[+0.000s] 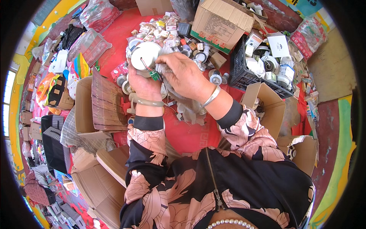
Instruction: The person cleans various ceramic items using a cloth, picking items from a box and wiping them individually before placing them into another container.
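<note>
My left hand [144, 84] is closed around a white round light fitting [148, 53], holding it up from below. Thin wires come out of its flat face and end in a small green terminal block [154, 75]. Bunched in my right hand [185, 74] is a thin grey cloth [182, 102], pressed against the fitting's right side and hanging down below the wrist. The fingertips of my right hand are partly hidden by the cloth. Beneath both hands lies a heap of small boxes and lamp parts [167, 30].
A black plastic crate [238, 70] full of fittings stands to the right, with a large cardboard box [221, 24] behind it. Open cartons [108, 103] flank me on the left, and another open carton [272, 110] is on the right. Red sheeting [118, 28] covers the floor.
</note>
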Demonstrator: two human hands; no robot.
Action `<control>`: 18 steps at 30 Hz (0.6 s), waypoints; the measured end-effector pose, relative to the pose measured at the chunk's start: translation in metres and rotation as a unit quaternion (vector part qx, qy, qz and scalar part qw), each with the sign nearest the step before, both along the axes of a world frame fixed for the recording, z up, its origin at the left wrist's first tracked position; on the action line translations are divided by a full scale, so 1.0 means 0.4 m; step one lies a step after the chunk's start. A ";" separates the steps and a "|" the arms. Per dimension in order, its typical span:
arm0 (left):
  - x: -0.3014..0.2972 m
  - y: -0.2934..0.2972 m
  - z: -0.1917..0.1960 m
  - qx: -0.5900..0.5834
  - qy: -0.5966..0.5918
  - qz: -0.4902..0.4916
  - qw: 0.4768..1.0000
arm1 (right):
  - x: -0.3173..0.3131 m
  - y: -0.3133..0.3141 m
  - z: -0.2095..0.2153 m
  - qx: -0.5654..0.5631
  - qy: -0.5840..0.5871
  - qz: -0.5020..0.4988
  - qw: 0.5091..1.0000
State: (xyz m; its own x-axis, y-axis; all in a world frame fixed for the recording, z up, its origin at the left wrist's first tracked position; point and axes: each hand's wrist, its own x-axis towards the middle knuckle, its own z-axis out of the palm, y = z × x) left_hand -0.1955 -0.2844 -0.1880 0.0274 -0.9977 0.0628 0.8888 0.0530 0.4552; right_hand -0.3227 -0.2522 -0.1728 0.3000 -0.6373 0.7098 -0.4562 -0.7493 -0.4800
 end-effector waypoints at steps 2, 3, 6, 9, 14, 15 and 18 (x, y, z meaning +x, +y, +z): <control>-0.008 0.001 0.002 0.024 -0.027 0.028 0.999 | -0.002 0.003 0.010 0.068 -0.053 0.001 0.996; -0.012 0.001 0.004 0.021 -0.033 0.034 0.999 | -0.006 0.003 0.007 0.081 -0.079 0.012 0.994; -0.015 -0.009 0.002 -0.002 -0.051 0.046 0.998 | -0.012 0.003 0.000 0.116 -0.142 0.034 0.983; -0.016 -0.002 0.008 0.001 -0.055 0.027 0.998 | -0.027 -0.003 0.000 0.001 -0.044 -0.002 0.999; 0.002 0.011 0.044 -0.097 0.047 -0.123 0.987 | -0.096 -0.031 0.039 -0.130 -0.015 -0.191 0.973; 0.015 0.018 0.054 -0.137 0.104 -0.201 0.965 | -0.115 -0.032 0.045 -0.110 -0.038 -0.267 0.956; 0.035 0.038 0.092 -0.128 0.085 -0.176 0.972 | -0.189 -0.087 0.046 0.040 -0.367 -0.184 0.911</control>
